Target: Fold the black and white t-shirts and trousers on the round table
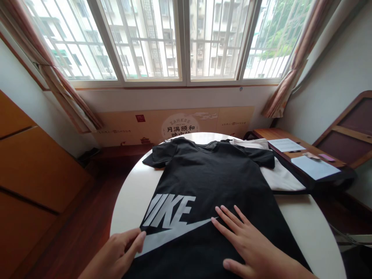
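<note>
A black T-shirt (221, 178) with a large grey printed logo lies spread out on a round white table (128, 201), its collar toward the window. My left hand (116, 252) pinches the shirt's left edge beside the logo, thumb and forefinger together. Flat on the front of the shirt rests my right hand (244, 240), fingers spread, just right of the logo's tip. The shirt's lower end runs out of view at the bottom.
White folded cloth (281, 174) lies beyond the shirt's right sleeve. A wooden side table (314, 155) at the right holds papers (315, 166). Behind the table stands a printed panel (232, 120) under the window. An orange cabinet (35, 166) is at the left.
</note>
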A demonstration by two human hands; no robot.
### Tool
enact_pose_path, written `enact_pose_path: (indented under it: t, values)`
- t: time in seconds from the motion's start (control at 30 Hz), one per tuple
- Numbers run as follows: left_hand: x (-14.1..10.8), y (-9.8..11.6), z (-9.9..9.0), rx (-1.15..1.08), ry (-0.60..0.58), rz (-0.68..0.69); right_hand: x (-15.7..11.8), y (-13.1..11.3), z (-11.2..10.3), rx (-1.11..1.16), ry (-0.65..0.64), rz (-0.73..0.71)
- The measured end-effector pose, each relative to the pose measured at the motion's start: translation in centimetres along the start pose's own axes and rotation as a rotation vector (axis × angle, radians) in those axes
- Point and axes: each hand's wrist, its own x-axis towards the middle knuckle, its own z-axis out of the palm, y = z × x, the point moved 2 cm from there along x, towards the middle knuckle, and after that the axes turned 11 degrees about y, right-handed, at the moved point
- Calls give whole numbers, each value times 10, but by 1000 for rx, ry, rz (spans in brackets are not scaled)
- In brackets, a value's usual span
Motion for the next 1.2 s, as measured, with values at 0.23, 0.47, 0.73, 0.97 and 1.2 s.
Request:
enact_pose_path:
  t: [0.23, 0.47, 0.73, 0.97, 1.2]
  values:
    - [108, 62, -13, 94, 129, 302, -4, 3, -12, 117, -3, -41]
    - [249, 96, 9, 358, 232, 487, 49, 113, -73, -16, 487, 100]
    - [341, 122, 14, 571, 314, 326, 128, 241, -176, -183, 728, 581]
    - [382, 120, 6, 622, 323, 204, 175, 263, -189, -138, 570, 629]
    - [412, 112, -8, 557, 275, 194, 174, 275, -217, -151, 744, 677]
